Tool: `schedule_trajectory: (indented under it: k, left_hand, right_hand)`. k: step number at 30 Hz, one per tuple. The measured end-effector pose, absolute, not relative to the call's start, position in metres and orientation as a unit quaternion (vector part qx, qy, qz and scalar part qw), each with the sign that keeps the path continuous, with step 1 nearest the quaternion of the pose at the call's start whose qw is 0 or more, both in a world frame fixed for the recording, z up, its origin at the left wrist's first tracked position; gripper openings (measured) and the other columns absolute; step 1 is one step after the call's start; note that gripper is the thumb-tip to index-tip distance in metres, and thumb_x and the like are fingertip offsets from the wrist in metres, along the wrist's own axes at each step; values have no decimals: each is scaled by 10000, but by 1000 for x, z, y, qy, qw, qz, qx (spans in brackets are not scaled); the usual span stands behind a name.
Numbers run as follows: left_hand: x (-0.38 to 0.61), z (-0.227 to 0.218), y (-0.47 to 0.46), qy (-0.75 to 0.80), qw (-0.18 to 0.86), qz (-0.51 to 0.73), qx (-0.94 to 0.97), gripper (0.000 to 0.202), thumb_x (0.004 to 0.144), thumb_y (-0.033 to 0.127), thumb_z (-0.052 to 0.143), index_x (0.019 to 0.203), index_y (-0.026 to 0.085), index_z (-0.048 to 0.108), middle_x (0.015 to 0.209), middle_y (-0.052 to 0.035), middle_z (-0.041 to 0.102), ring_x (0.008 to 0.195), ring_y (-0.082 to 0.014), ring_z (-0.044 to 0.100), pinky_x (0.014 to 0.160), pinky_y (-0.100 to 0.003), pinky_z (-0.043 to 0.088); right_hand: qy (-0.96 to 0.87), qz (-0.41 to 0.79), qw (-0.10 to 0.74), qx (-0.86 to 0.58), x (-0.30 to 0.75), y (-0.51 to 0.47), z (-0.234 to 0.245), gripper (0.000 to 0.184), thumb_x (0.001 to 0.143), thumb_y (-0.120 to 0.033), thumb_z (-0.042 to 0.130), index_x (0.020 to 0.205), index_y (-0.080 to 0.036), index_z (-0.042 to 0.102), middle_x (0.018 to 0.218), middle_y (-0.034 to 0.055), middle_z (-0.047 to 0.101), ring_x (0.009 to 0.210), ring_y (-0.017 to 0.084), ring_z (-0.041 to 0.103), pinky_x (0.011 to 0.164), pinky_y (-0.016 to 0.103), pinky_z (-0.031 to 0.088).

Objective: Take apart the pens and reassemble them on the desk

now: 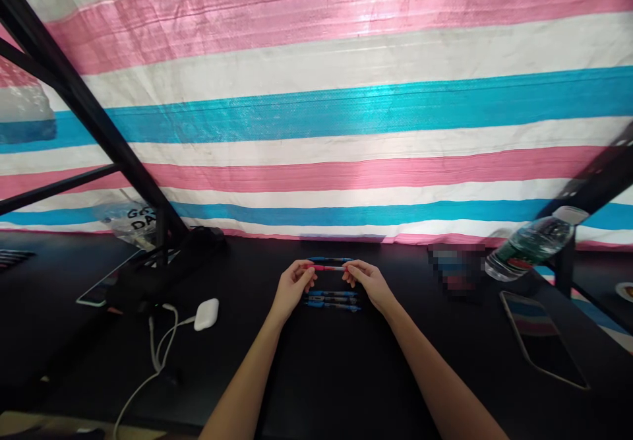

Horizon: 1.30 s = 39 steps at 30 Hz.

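My left hand [293, 286] and my right hand [369, 283] hold a red pen [328, 268] between them, level over the black table [326, 367]. Each hand pinches one end of it with its fingertips. Beneath the pen, between my wrists, three blue pens [332, 300] lie side by side on the table. One more blue pen [330, 259] lies just beyond the red one, nearer the striped sheet.
A white earbud case [206, 313] with a white cable [155, 347] lies to the left, by a tablet [101, 289] and a black bag [163, 272]. At right are a phone [541, 338] lying flat and a plastic bottle [531, 242]. A pink, white and blue sheet [346, 97] hangs behind.
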<state>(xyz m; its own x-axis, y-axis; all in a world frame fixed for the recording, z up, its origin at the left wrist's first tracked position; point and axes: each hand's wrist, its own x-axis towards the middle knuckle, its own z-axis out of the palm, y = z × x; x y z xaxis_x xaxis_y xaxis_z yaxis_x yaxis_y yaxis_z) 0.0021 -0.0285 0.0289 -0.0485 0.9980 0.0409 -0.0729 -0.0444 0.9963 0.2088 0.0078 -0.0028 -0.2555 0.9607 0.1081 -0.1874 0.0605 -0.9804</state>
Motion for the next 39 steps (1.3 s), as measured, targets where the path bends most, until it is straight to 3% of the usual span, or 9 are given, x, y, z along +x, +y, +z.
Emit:
schedule_trajectory:
  k: [3, 9, 15, 19, 22, 31, 33, 37, 39]
  left_hand:
    - [2, 30, -29, 455, 516, 545, 479, 393, 711, 408, 704, 998, 155, 613, 760, -33, 648, 606, -118, 561, 526, -222, 421]
    - [0, 24, -27, 509, 483, 531, 475, 365, 768, 480, 629, 647, 142, 565, 524, 11, 538, 465, -78, 454, 444, -194, 332]
    - [0, 26, -28, 450, 537, 541, 465, 399, 709, 381, 715, 1024, 158, 615, 796, -41, 652, 669, -133, 587, 573, -235, 454]
    - [0, 26, -28, 471, 515, 538, 473, 293, 753, 430, 660, 821, 147, 622, 677, -14, 615, 601, -111, 554, 558, -222, 430]
    - [2, 24, -27, 507, 489, 536, 466, 351, 747, 478, 646, 654, 150, 562, 569, 12, 561, 506, -85, 491, 497, -203, 375]
    - [3, 21, -26, 551, 457, 518, 468, 452, 773, 549, 579, 557, 158, 507, 425, 43, 452, 395, -63, 380, 425, -194, 282]
    - [4, 23, -27, 541, 461, 524, 470, 422, 767, 537, 594, 601, 152, 543, 463, 29, 495, 419, -71, 420, 435, -196, 309]
    - [6, 28, -29, 482, 501, 544, 470, 389, 710, 448, 692, 948, 151, 612, 686, -17, 633, 559, -119, 554, 499, -222, 415]
    - [7, 29, -29, 466, 510, 549, 471, 399, 700, 418, 711, 979, 154, 603, 732, -27, 646, 599, -129, 578, 528, -232, 440]
  right_hand:
    - [-531, 583, 498, -360, 208, 7, -1, 320, 760, -479, 663, 884, -186, 702, 694, 37, 662, 593, 136, 535, 551, 277, 401]
    - [-537, 582, 497, -356, 208, 7, -3, 334, 756, -471, 668, 931, -188, 684, 715, 41, 670, 589, 131, 533, 543, 272, 400]
    - [-527, 574, 506, -369, 207, 7, -1, 352, 739, -500, 674, 873, -176, 661, 715, 52, 674, 588, 139, 538, 525, 274, 404]
    - [-543, 573, 494, -365, 207, 7, -1, 353, 746, -505, 666, 875, -177, 664, 739, 60, 678, 606, 145, 545, 535, 280, 411]
    - [-545, 571, 494, -365, 207, 7, -2, 348, 747, -510, 662, 868, -183, 664, 729, 53, 672, 605, 146, 543, 531, 280, 404]
    - [-555, 554, 501, -367, 207, 5, 1, 326, 763, -499, 650, 868, -190, 662, 691, 24, 637, 559, 122, 496, 524, 274, 388]
    - [-550, 555, 507, -364, 207, 5, 0, 317, 761, -490, 657, 868, -192, 662, 700, 26, 638, 566, 122, 500, 523, 270, 390]
    - [-534, 563, 514, -365, 207, 6, -1, 318, 757, -491, 662, 868, -193, 659, 721, 41, 659, 579, 131, 511, 519, 271, 395]
    - [-533, 564, 513, -368, 207, 6, 0, 326, 752, -495, 665, 865, -190, 659, 725, 47, 666, 578, 134, 509, 516, 273, 395]
